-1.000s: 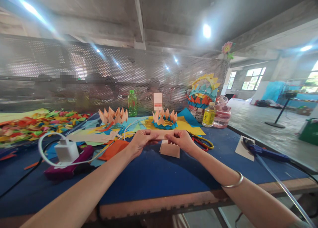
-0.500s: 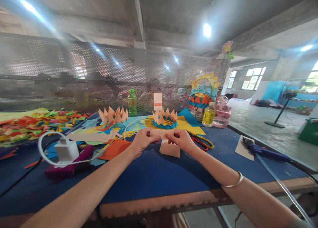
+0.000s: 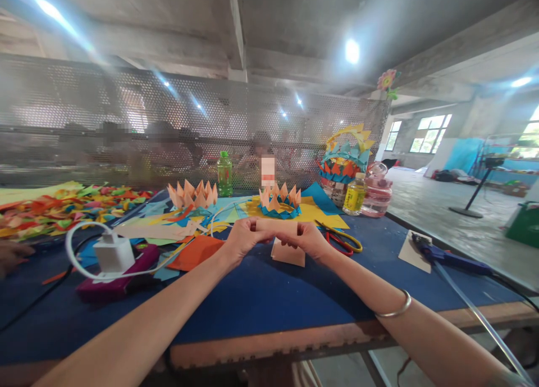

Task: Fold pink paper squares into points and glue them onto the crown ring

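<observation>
Compared with half a second ago, the right hand point(image 3: 311, 242) has changed its hold: before, its fingers covered part of the front of the peach paper piece point(image 3: 276, 226), and now they lie lower, along its bottom edge, so that more of the paper's face is showing. The left hand point(image 3: 241, 242) stays almost in the same place, its thumb and fingers closed on the left end of the paper, while the right hand is closed on the right end. The paper is thus stretched between both hands, above the near part of the blue table point(image 3: 269, 308), and just behind a small stack of peach sheets point(image 3: 288, 255). Another person's hand point(image 3: 10, 258) has also come in at the far left edge; it is blurred, and I cannot tell its grip. About the containers: the green bottle point(image 3: 225, 174) stands upright at the far side, its cap on. At the far right, the yellow-labelled bottle point(image 3: 353, 195) stands just beside the pink jug point(image 3: 376, 197), which perhaps contains some clear liquid, but the view is hazy there. Left of these two, a stack of paper rings point(image 3: 343, 156) sits piled up, in orange, blue and yellow.
</observation>
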The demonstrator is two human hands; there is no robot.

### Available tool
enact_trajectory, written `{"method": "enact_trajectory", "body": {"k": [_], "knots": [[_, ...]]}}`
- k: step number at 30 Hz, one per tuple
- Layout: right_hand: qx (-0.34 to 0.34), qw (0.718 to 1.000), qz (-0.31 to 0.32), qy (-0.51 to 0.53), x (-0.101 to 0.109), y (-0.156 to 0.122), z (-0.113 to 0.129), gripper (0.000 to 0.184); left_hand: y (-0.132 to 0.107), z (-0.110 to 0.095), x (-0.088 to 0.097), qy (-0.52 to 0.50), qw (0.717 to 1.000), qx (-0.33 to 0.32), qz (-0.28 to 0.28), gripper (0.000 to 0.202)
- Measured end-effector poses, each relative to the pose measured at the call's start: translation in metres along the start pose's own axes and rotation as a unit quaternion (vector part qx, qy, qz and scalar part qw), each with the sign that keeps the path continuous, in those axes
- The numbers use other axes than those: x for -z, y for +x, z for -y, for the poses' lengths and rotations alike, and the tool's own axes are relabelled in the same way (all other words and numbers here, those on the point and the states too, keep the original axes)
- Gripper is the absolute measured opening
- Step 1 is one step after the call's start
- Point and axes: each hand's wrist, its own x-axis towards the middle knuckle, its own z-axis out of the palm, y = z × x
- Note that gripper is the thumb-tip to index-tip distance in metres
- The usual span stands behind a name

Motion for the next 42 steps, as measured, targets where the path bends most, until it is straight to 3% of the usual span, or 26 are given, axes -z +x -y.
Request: {"method": "enact_trajectory", "body": {"k": [10,31,37,42], "knots": [[-0.012,1.0,0.0,0.013,-0.001,0.002,-0.004,0.037,-0.001,-0.005,-0.002,0.005,1.0,0.005,-0.006,0.035],[0.01,0.999,-0.035,-0.005,0.007,0.008,-0.01,0.041,0.014,-0.003,0.016,0.02,0.999,0.014,-0.031,0.045],[0.017,1.0,-0.02,-0.017,0.009,0.007,-0.009,0.039,0.013,-0.007,0.018,0.028,0.998,0.02,-0.043,0.047],[0.012,1.0,0.022,-0.013,0.006,0.001,-0.003,0.043,0.007,-0.008,0.015,0.032,0.999,0.027,-0.017,0.044]]}}
